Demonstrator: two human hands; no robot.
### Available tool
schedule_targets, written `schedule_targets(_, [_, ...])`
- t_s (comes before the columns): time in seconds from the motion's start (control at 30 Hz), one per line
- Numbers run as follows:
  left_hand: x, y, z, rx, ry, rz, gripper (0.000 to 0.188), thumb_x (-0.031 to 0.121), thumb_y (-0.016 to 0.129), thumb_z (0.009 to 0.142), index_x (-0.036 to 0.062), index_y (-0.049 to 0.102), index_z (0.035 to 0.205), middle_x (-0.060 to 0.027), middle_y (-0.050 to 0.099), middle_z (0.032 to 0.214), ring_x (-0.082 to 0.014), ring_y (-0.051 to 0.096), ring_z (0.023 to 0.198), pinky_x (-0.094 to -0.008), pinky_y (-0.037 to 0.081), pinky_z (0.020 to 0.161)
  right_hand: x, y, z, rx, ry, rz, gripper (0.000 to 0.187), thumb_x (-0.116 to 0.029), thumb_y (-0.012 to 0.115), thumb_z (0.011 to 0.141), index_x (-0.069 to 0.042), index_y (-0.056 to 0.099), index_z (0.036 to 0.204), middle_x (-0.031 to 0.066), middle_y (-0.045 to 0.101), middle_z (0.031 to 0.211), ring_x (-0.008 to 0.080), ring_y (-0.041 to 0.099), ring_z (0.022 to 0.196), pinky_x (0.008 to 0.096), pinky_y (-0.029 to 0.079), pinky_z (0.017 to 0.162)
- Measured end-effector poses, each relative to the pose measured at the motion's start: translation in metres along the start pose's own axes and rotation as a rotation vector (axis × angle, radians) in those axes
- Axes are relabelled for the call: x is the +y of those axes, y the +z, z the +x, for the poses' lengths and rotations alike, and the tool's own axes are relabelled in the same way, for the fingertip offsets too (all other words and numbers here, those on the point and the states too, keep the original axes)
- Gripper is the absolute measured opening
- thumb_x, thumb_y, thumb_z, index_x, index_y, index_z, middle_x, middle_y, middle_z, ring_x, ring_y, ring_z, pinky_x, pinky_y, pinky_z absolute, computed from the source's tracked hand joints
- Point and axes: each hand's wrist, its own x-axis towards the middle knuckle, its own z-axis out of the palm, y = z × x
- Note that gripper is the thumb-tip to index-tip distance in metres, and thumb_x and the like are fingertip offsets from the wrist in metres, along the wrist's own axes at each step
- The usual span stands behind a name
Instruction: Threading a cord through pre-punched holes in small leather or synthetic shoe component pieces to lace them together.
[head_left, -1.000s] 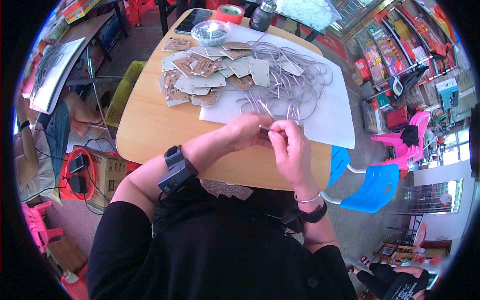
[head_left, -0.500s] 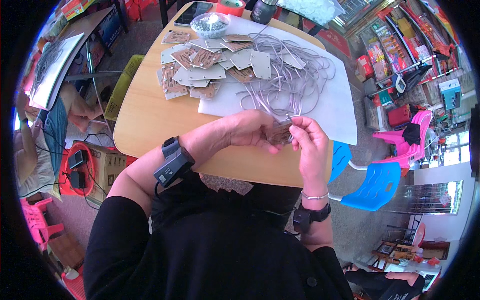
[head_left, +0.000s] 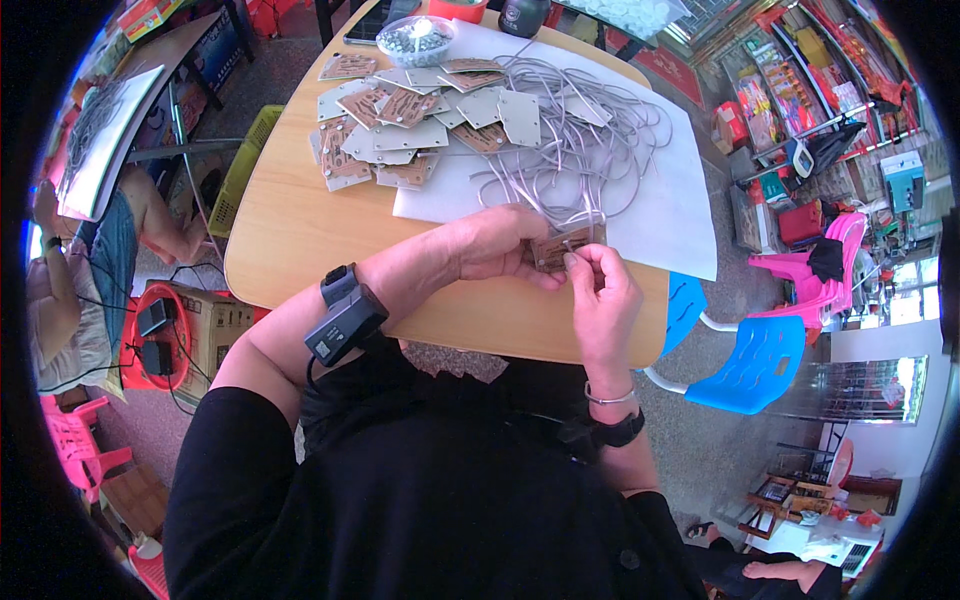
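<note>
My left hand (head_left: 500, 243) holds a brown circuit board (head_left: 548, 254) over the near side of the worktop (head_left: 280, 225), toward its right corner, while my right hand (head_left: 607, 295) pinches a thin piece, perhaps a wire end, against it. I judge this one unfinished; beyond it, grey wires (head_left: 590, 165) lie tangled on the white sheet (head_left: 675, 225). More boards (head_left: 408, 134) lie heaped toward the far left corner, done or waiting I cannot tell, beside a bowl (head_left: 416, 42) of small parts at the far edge.
</note>
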Motion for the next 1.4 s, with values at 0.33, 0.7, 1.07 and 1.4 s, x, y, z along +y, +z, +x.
schedule_targets(0.33, [0.001,0.005,0.001,0.104,0.056,0.036,0.025,0.008,0.051,0.088,-0.0113,0.054,0.103,-0.0179,0.060,0.097,-0.0258,0.062,0.087,-0.0376,0.057,0.076,-0.004,-0.002,0.003,0.029,0.045,-0.011,0.012,-0.009,0.063,0.083,-0.002,0.057,0.077,0.0031,0.053,0.057,0.0073,0.048,0.050,0.0249,0.038,0.047])
schedule_targets(0.7, [-0.003,-0.005,0.006,0.124,0.110,0.217,0.029,0.008,0.057,0.087,-0.0097,0.055,0.109,-0.0152,0.061,0.105,-0.0210,0.062,0.094,-0.0306,0.053,0.083,0.006,-0.003,0.008,-0.100,0.389,0.487,0.013,-0.009,0.062,0.083,-0.001,0.058,0.074,-0.0025,0.050,0.059,0.0038,0.045,0.053,0.0227,0.034,0.046])
schedule_targets(1.07, [-0.003,-0.001,0.004,0.156,0.124,0.346,0.033,0.008,0.057,0.086,-0.0101,0.054,0.114,-0.0151,0.061,0.107,-0.0199,0.062,0.095,-0.0310,0.051,0.087,0.004,-0.005,0.005,-0.110,0.421,0.478,0.016,-0.013,0.056,0.087,-0.002,0.058,0.075,-0.0040,0.048,0.059,0.0034,0.041,0.054,0.0202,0.033,0.048])
schedule_targets(1.4, [-0.004,-0.001,0.004,0.141,0.129,0.366,0.032,0.009,0.057,0.086,-0.0099,0.056,0.112,-0.0142,0.062,0.106,-0.0194,0.061,0.096,-0.0308,0.051,0.087,-0.001,-0.002,0.002,-0.019,0.129,0.118,0.011,-0.010,0.062,0.086,-0.001,0.058,0.081,-0.0010,0.053,0.063,0.0051,0.047,0.057,0.0224,0.039,0.051])
